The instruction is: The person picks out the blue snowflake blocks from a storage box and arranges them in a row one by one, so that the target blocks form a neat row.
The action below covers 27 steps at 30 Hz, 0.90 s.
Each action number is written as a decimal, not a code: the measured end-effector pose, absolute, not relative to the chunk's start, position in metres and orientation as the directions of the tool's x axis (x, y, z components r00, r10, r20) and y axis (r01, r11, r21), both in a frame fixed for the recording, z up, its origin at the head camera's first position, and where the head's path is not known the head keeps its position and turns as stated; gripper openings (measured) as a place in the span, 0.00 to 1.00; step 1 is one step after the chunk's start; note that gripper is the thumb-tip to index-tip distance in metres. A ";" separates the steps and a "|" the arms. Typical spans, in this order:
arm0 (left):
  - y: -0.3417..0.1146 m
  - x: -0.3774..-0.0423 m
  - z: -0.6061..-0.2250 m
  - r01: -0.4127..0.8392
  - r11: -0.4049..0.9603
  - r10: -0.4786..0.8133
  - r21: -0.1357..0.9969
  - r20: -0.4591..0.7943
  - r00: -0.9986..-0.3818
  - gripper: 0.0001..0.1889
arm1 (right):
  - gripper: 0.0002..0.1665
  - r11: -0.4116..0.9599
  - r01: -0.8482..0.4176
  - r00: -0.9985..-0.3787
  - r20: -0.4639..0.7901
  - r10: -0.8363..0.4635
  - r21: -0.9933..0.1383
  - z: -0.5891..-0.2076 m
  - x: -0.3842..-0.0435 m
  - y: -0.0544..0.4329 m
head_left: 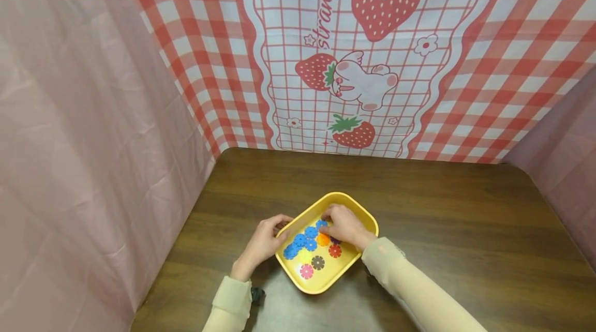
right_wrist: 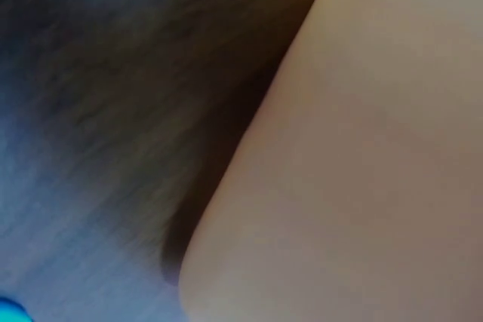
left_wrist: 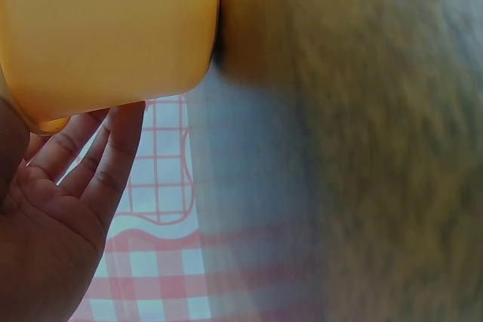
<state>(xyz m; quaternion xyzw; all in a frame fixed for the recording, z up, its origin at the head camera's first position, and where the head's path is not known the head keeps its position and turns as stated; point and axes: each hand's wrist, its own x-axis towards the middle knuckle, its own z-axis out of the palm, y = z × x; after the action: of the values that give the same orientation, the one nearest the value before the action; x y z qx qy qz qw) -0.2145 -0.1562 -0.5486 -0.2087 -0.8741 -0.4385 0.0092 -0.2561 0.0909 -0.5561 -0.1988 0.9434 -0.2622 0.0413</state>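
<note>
Tub (head_left: 331, 270), yellow with rounded corners, sits on the dark wood table (head_left: 433, 213), set slantwise to me, within reach of both hands.

Left hand (head_left: 264, 240) grips the tub at its left side: thumb over the rim, fingers along the outside wall. From the left wrist, the palm shows, with the fingers up against the tub.

Right hand (head_left: 345, 224) is down inside the tub, toward its far end, wrist crossing the right-hand rim. Fingers are bent, tips at a blue disc (head_left: 320, 224); whether they pinch it or only touch it, I cannot tell. The right wrist view does not help: a smooth tan surface (right_wrist: 339, 186) too close to make out, blurred ground beside it.

Contents: small notched discs lying on the tub floor. Blue discs (head_left: 300, 240) make a loose run along the left wall, some overlapping. Orange disc (head_left: 323, 240) just below my right fingertips. Purple disc (head_left: 335, 240) partly hidden by the hand; red disc (head_left: 334, 251) just nearer me. Yellow (head_left: 304, 256) lies near the middle of the near half, hard to pick out against the floor. Brown disc (head_left: 318, 262) beside it, pink disc (head_left: 306, 271) nearest my end.

Surroundings: strawberry cloth (head_left: 386, 6), red check at its sides, hangs behind the table. Pale pink drape (head_left: 93, 140) on my left. Both sleeves (head_left: 233, 296) pale; a small black object (head_left: 257, 296) at the left cuff.
</note>
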 end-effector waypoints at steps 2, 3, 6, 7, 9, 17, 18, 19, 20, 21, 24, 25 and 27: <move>-0.156 -0.214 -0.549 0.367 0.529 0.354 0.765 0.194 -0.915 0.13 | 0.17 0.786 -0.356 -0.916 0.023 -0.401 -0.506 -0.555 -0.256 0.091; -0.156 -0.214 -0.549 0.369 0.528 0.355 0.765 0.196 -0.914 0.13 | 0.17 0.788 -0.355 -0.916 0.019 -0.401 -0.503 -0.555 -0.256 0.091; -0.156 -0.214 -0.549 0.370 0.529 0.353 0.764 0.198 -0.915 0.13 | 0.18 0.790 -0.365 -0.913 0.023 -0.407 -0.492 -0.554 -0.257 0.091; -0.156 -0.214 -0.549 0.371 0.530 0.352 0.763 0.200 -0.914 0.13 | 0.18 0.791 -0.368 -0.912 0.025 -0.409 -0.489 -0.554 -0.257 0.091; -0.156 -0.214 -0.548 0.373 0.533 0.352 0.759 0.202 -0.914 0.13 | 0.19 0.791 -0.374 -0.910 0.026 -0.414 -0.485 -0.554 -0.257 0.091; -0.155 -0.213 -0.546 0.365 0.527 0.348 0.767 0.197 -0.916 0.13 | 0.19 0.786 -0.350 -0.913 -0.003 -0.408 -0.510 -0.549 -0.257 0.090; -0.155 -0.212 -0.546 0.364 0.527 0.349 0.768 0.195 -0.917 0.13 | 0.19 0.787 -0.346 -0.914 -0.005 -0.405 -0.511 -0.549 -0.257 0.090; -0.155 -0.212 -0.546 0.365 0.527 0.351 0.767 0.195 -0.916 0.13 | 0.19 0.790 -0.344 -0.915 -0.005 -0.403 -0.508 -0.549 -0.256 0.090; -0.155 -0.212 -0.546 0.366 0.527 0.352 0.767 0.195 -0.915 0.13 | 0.19 0.791 -0.341 -0.917 -0.006 -0.399 -0.509 -0.549 -0.256 0.090; -0.155 -0.212 -0.547 0.366 0.527 0.354 0.767 0.194 -0.915 0.13 | 0.18 0.793 -0.339 -0.919 -0.004 -0.395 -0.506 -0.549 -0.256 0.090; -0.155 -0.211 -0.547 0.365 0.525 0.356 0.768 0.191 -0.915 0.13 | 0.17 0.797 -0.343 -0.923 0.020 -0.385 -0.497 -0.550 -0.255 0.090; -0.155 -0.211 -0.547 0.367 0.525 0.357 0.768 0.192 -0.914 0.13 | 0.16 0.797 -0.348 -0.923 0.035 -0.382 -0.494 -0.551 -0.255 0.090; -0.155 -0.211 -0.547 0.367 0.526 0.355 0.767 0.195 -0.914 0.13 | 0.15 0.799 -0.355 -0.926 0.064 -0.372 -0.485 -0.551 -0.254 0.091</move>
<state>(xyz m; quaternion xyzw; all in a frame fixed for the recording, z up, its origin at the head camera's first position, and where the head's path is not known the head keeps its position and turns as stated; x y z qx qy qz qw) -0.2109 -0.1549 -0.5473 -0.2067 -0.8734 -0.4409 0.0071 -0.2542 0.0906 -0.5511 -0.1918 0.9483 -0.2524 0.0171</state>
